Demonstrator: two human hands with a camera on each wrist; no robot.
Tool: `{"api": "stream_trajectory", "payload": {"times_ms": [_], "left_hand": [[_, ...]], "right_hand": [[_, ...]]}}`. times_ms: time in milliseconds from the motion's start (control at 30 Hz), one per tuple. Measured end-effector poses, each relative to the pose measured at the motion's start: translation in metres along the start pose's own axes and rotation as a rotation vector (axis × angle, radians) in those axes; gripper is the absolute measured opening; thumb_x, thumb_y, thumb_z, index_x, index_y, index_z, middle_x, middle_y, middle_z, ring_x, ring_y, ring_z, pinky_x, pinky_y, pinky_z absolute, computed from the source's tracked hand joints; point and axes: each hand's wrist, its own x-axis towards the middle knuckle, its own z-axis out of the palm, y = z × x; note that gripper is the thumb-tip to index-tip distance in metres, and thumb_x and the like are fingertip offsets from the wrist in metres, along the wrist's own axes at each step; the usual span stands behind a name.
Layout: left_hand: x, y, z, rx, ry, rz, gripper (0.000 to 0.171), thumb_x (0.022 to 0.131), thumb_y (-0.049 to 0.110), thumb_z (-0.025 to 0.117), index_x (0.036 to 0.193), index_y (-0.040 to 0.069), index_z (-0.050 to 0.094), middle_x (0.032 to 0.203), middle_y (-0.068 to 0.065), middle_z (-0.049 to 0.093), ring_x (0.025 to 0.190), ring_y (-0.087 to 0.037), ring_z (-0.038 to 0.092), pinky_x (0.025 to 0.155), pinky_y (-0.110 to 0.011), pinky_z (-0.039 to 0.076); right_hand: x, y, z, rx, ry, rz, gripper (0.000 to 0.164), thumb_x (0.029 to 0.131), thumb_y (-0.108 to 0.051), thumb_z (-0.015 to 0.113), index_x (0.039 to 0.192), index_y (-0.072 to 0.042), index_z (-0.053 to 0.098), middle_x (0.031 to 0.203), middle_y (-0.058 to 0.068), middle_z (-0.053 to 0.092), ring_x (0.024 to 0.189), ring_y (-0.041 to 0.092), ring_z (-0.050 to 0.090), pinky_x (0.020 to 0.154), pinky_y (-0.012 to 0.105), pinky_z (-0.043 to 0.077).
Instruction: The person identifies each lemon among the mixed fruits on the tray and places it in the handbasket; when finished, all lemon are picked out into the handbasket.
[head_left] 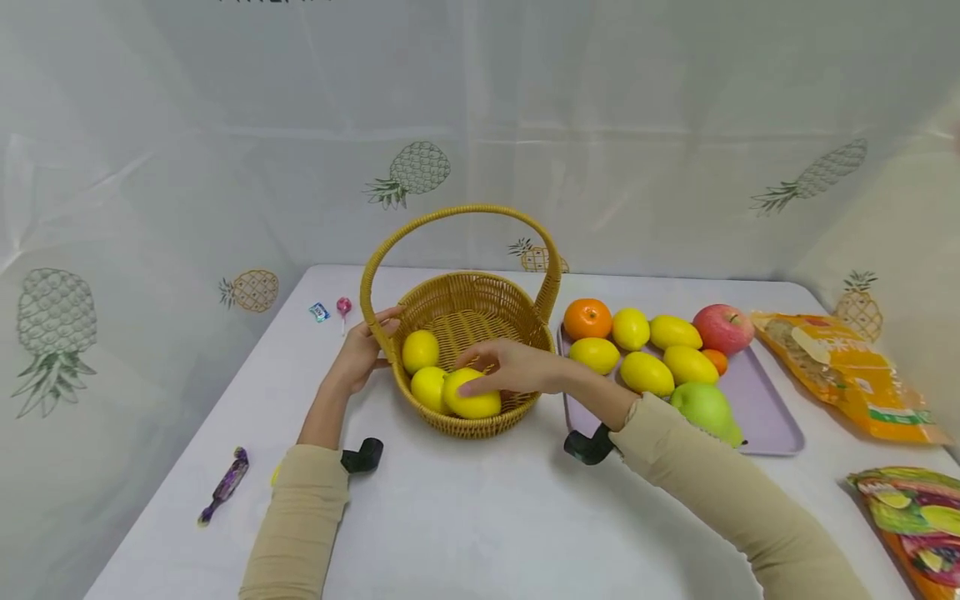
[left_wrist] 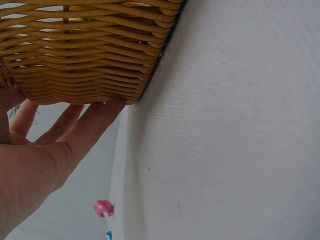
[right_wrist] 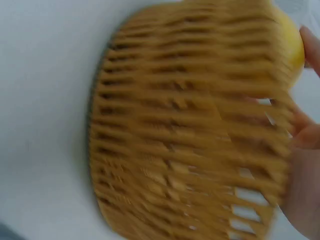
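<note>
A wicker basket (head_left: 468,428) with a tall arched handle stands on the table. My left hand (head_left: 357,357) rests against its left side by the handle's foot; in the left wrist view the fingers (left_wrist: 95,122) lie fairly straight along the woven wall. Over the near part of the basket, my right hand (head_left: 519,367) holds a yellow lemon (head_left: 474,406) between thumb and fingers. Two more lemons, an upper one (head_left: 421,351) and a lower one (head_left: 429,389), lie beside it in the basket. In the right wrist view the basket wall (right_wrist: 185,125) hides much of that hand.
Right of the basket, a lilac tray (head_left: 761,408) bears several lemons, an orange (head_left: 587,319), a red apple (head_left: 723,328) and a green pear (head_left: 705,410). Orange food packets (head_left: 862,375) lie farther right. A lollipop (head_left: 343,307) and wrapped candies (head_left: 227,483) lie on the left.
</note>
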Motion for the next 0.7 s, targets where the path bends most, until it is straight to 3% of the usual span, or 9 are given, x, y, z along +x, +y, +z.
{"api": "stream_trajectory", "payload": {"times_ms": [100, 367, 533, 700], "left_hand": [[0.0, -0.001, 0.0, 0.005, -0.001, 0.0, 0.047, 0.104, 0.024, 0.046, 0.148, 0.012, 0.04, 0.147, -0.019, 0.037, 0.124, -0.037, 0.041, 0.092, -0.055, 0.047], [-0.003, 0.009, 0.003, 0.003, -0.003, -0.012, 0.047, 0.104, 0.021, 0.046, 0.148, 0.009, 0.039, 0.147, -0.02, 0.038, 0.122, -0.037, 0.042, 0.092, -0.055, 0.046], [0.0, 0.002, 0.0, 0.01, 0.002, -0.005, 0.047, 0.104, 0.023, 0.047, 0.148, 0.011, 0.04, 0.147, -0.019, 0.038, 0.126, -0.037, 0.041, 0.092, -0.056, 0.046], [-0.011, 0.016, 0.005, -0.015, -0.009, -0.021, 0.046, 0.104, 0.017, 0.044, 0.149, 0.006, 0.037, 0.148, -0.022, 0.035, 0.128, -0.04, 0.038, 0.094, -0.059, 0.044]], "right_hand": [[0.009, 0.0, 0.007, -0.012, -0.007, 0.005, 0.047, 0.09, -0.037, 0.068, 0.132, -0.018, 0.057, 0.137, 0.002, 0.052, 0.128, 0.024, 0.044, 0.104, 0.044, 0.037], [0.023, 0.002, 0.018, -0.035, 0.028, 0.021, 0.047, 0.088, -0.04, 0.071, 0.129, -0.021, 0.058, 0.134, 0.001, 0.053, 0.125, 0.023, 0.046, 0.104, 0.044, 0.038], [0.033, 0.003, 0.028, -0.044, 0.073, 0.051, 0.045, 0.086, -0.04, 0.073, 0.124, -0.019, 0.06, 0.119, 0.002, 0.059, 0.111, 0.02, 0.051, 0.093, 0.038, 0.044], [0.042, 0.006, 0.035, -0.035, 0.1, 0.108, 0.049, 0.084, -0.042, 0.074, 0.123, -0.016, 0.06, 0.11, 0.005, 0.061, 0.101, 0.02, 0.053, 0.084, 0.033, 0.047]]}}
